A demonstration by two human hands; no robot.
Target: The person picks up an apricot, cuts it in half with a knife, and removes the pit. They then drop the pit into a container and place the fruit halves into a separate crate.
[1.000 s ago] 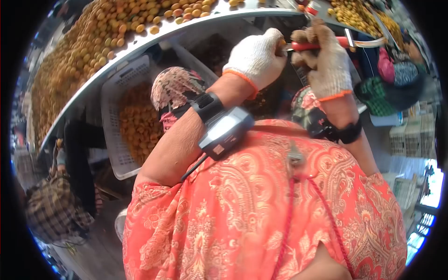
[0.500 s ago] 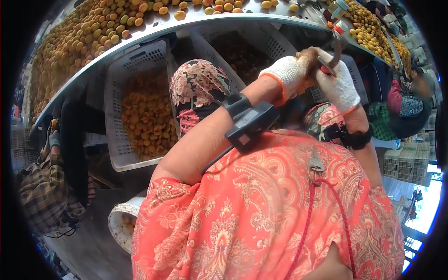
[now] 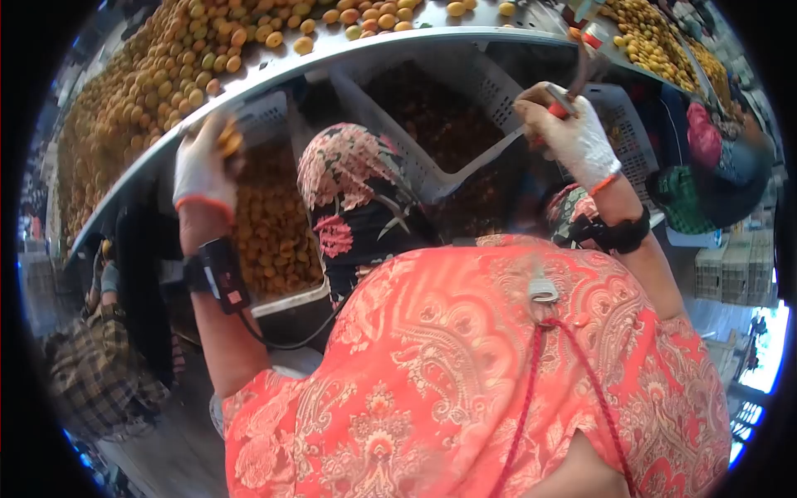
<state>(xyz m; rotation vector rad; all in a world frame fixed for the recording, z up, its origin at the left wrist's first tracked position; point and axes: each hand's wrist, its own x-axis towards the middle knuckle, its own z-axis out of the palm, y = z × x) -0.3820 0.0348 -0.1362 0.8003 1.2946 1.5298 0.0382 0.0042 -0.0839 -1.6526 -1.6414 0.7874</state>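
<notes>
My left hand (image 3: 206,170), in a white glove with an orange cuff, is at the left, over the crate of apricots (image 3: 278,249). Its fingers are motion-blurred, with an orange apricot piece (image 3: 230,143) at them. At the right, my right hand (image 3: 573,137), also gloved, is closed around a curved dark tool (image 3: 579,70) with a red part at the grip. What kind of tool it is I cannot make out. The glove's fingertips are stained brown. A white crate (image 3: 452,176) with dark contents stands between my hands, below the table edge.
A metal table (image 3: 432,37) curves across the top, heaped with whole apricots (image 3: 158,91) at the left. More yellow fruit (image 3: 656,50) lies at the upper right. My knee (image 3: 349,170) in flowered cloth rises between crates. Other people sit at both sides.
My left hand has swung left, away from my right hand, to above the left crate, carrying orange fruit. My right hand has shifted slightly left and still holds the tool.
</notes>
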